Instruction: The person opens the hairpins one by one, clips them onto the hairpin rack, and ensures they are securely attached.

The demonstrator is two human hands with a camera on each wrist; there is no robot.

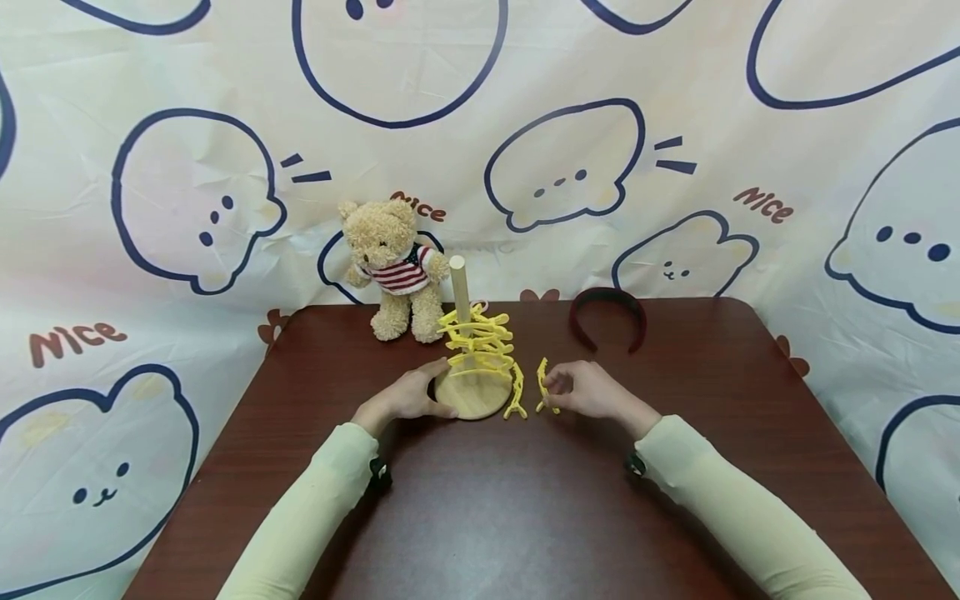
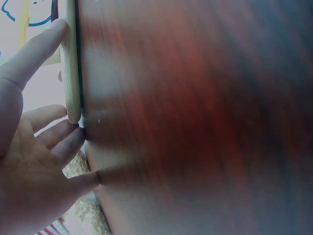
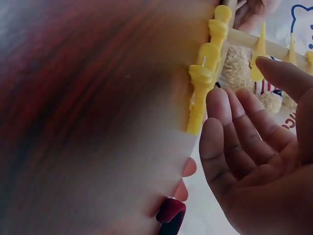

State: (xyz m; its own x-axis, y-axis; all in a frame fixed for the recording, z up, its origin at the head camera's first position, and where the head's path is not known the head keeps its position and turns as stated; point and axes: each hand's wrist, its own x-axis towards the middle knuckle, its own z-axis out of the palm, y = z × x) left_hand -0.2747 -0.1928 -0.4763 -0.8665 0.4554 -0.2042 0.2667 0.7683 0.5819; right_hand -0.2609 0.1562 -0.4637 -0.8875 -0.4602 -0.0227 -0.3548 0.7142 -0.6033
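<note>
A round wooden base with an upright wooden post stands on the table. Several thin, forked yellow plastic pieces are stacked around the post. My left hand holds the left rim of the base, with its thumb at the near edge and its fingers farther round. One loose yellow piece lies beside the base's right edge. Another yellow piece is just left of my right hand. In the right wrist view, the thumb stands apart from the loosely bent fingers, with nothing pinched between them.
A teddy bear in a striped shirt stands behind the base, to the left. At the back right lies a dark red headband. The brown table meets a printed cloth backdrop at its far edge.
</note>
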